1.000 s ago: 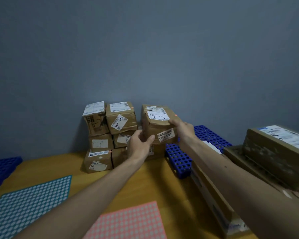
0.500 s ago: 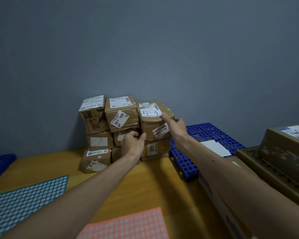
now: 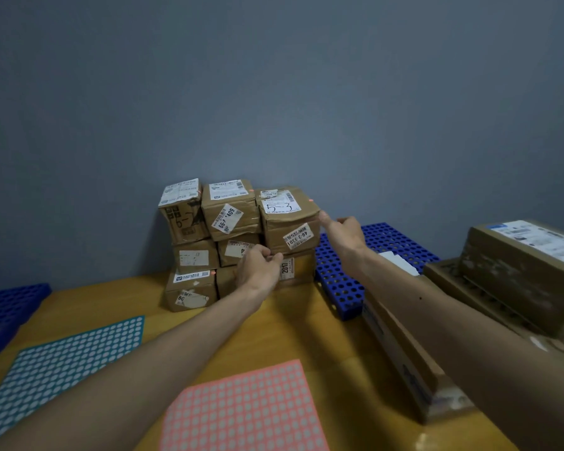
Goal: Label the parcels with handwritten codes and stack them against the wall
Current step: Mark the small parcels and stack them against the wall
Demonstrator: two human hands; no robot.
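A brown cardboard parcel (image 3: 288, 219) with "5-3" handwritten on its top label rests on the right column of the parcel stack (image 3: 209, 252) against the grey wall. My left hand (image 3: 258, 268) is curled just below the parcel's lower left corner, fingertips at its bottom edge, with nothing in it. My right hand (image 3: 342, 232) is beside the parcel's right side, with only the thumb tip touching its edge and the fingers spread away. A parcel at the top left (image 3: 183, 214) also carries a handwritten code.
Blue perforated trays lie right of the stack (image 3: 372, 255) and at the far left (image 3: 4, 307). Larger cardboard boxes (image 3: 518, 271) are piled on the right, with a long flat box (image 3: 401, 349) in front. Teal (image 3: 62, 362) and pink (image 3: 245, 411) sticker sheets lie on the wooden table.
The 5-3 parcel went from being held in the air to sitting on the right column. Both hands have loosened from its sides.
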